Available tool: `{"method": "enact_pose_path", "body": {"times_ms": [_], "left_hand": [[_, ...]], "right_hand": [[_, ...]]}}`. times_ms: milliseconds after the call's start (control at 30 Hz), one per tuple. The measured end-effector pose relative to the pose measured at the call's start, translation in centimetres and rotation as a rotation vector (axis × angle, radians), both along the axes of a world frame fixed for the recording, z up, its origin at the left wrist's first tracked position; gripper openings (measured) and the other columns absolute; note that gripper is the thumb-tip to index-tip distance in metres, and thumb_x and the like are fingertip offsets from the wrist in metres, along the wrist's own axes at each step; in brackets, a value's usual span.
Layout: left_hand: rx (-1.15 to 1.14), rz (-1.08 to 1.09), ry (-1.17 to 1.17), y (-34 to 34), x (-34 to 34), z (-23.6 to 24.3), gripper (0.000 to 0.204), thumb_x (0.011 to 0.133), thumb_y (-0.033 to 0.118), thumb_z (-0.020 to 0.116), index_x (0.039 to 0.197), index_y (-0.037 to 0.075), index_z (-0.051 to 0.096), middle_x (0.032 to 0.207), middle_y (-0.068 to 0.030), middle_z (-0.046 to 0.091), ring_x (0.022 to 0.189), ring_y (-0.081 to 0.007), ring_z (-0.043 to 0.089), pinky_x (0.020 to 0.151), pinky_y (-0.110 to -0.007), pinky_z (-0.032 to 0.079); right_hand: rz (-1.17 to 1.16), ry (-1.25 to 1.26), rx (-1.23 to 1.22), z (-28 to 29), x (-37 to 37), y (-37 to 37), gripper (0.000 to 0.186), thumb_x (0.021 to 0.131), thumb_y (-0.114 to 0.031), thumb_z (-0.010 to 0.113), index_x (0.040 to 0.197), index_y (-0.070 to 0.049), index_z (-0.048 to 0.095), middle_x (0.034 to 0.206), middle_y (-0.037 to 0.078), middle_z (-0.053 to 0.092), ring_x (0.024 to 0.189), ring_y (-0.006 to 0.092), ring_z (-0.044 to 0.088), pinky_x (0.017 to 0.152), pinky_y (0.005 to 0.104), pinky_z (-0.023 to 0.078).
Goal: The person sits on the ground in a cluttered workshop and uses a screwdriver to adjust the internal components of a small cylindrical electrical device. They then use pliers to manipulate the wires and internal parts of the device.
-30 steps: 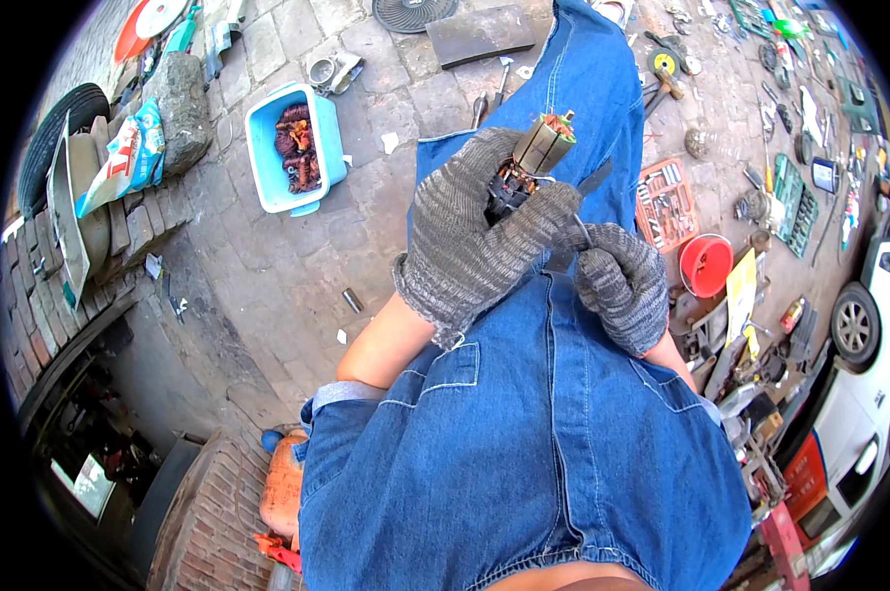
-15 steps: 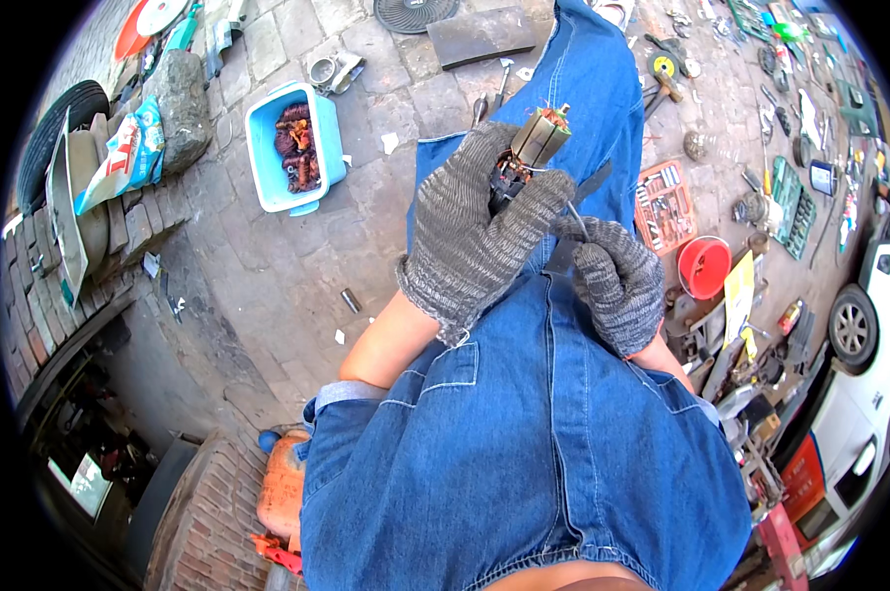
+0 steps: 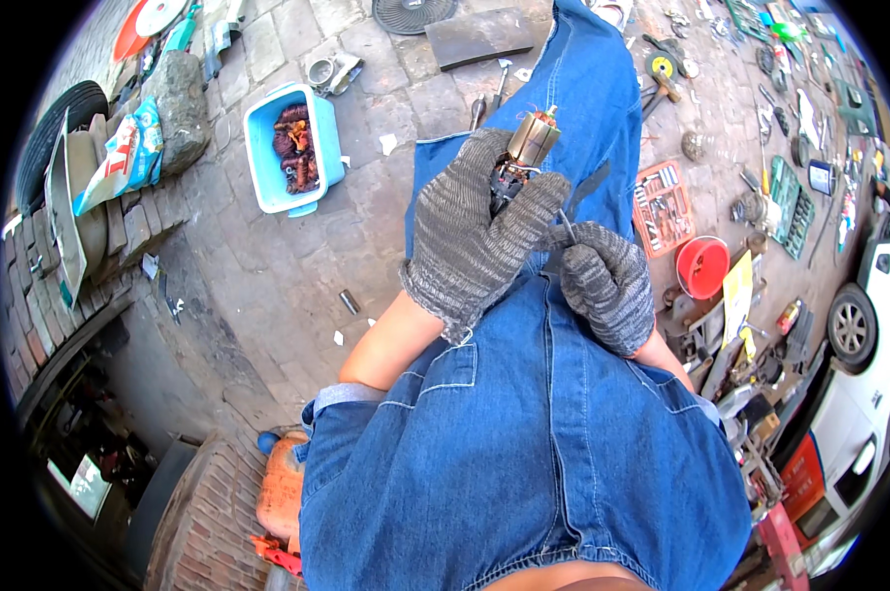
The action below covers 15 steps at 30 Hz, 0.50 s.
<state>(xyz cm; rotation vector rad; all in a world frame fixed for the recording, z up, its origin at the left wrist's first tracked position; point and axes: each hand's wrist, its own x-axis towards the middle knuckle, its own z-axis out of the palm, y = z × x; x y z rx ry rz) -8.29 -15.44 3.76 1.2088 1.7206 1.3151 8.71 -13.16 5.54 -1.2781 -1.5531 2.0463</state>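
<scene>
My left hand, in a grey knit glove, is wrapped round a motor armature with a laminated metal core and copper wires at its top, held above my denim-covered lap. Just right of and below it, my gloved right hand is closed on a thin metal rod, whose upper end meets or lies behind the left glove. A dark strip lies on the denim beside the armature; what it is, I cannot tell.
Around me on the paving are a blue tub holding copper windings, an orange toolbox, a red bucket, a green socket case, scattered tools and parts, a bag by a tyre, an orange tank and a white car.
My right hand has shifted a little leftward with the rod, closer to the left. The left hand and armature have moved slightly to the left.
</scene>
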Motion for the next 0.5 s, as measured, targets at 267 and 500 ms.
{"method": "enact_pose_path", "body": {"times_ms": [267,500], "left_hand": [[0.069,-0.03,-0.111,0.24,0.09,0.51,0.041,0.076,0.029,0.07,0.105,0.003,0.055,0.084,-0.0121,0.061,0.074,-0.0218,0.062,0.065,-0.033,0.049],[0.073,-0.097,-0.069,0.14,-0.21,-0.03,0.046,0.077,0.027,0.069,0.11,0.0,0.052,0.093,-0.015,0.061,0.079,-0.025,0.062,0.071,-0.034,0.049]], "right_hand": [[-0.026,0.067,-0.011,-0.55,0.12,-0.19,0.031,0.09,-0.03,0.051,0.104,-0.005,0.063,0.054,-0.003,0.044,0.048,0.0041,0.04,0.046,0.0207,0.033],[0.006,-0.055,0.434,-0.43,0.53,0.61,0.024,0.087,-0.017,0.054,0.107,-0.005,0.061,0.086,0.008,0.066,0.067,0.0138,0.061,0.061,0.0258,0.047]]}}
